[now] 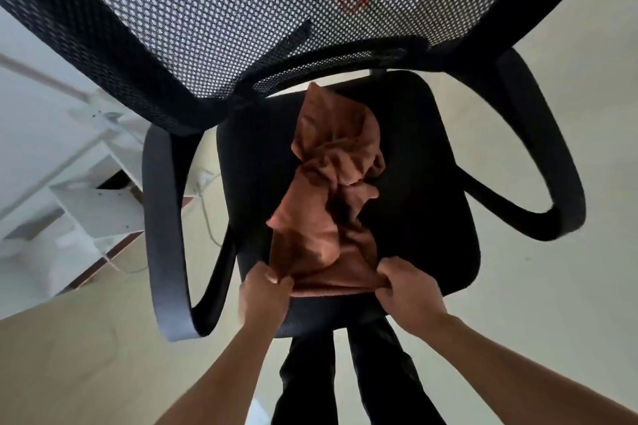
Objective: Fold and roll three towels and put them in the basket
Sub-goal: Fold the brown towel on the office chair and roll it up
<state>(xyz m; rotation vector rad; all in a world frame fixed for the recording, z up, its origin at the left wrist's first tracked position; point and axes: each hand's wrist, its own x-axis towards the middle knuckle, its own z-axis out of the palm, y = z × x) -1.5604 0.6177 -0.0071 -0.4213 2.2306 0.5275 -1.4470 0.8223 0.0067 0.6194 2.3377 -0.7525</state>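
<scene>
Rust-brown terry-cloth towel [331, 203], crumpled and unfolded, heaped in soft ridges and peaks. Lying on the black fabric seat of an office chair [424, 183], stretched lengthwise from the seat's back edge, just under the mesh backrest, down to its front edge. Far end bunched into a pointed fold near the backrest; middle twisted and creased, with deep shadowed pleats; near end spread wider and pulled flatter. Near hem drawn taut into a straight band along the seat's front, pinched at its two corners: left corner in the left hand [264, 293], right corner in the right hand [409, 290]. Single colour throughout, no pattern visible.
</scene>
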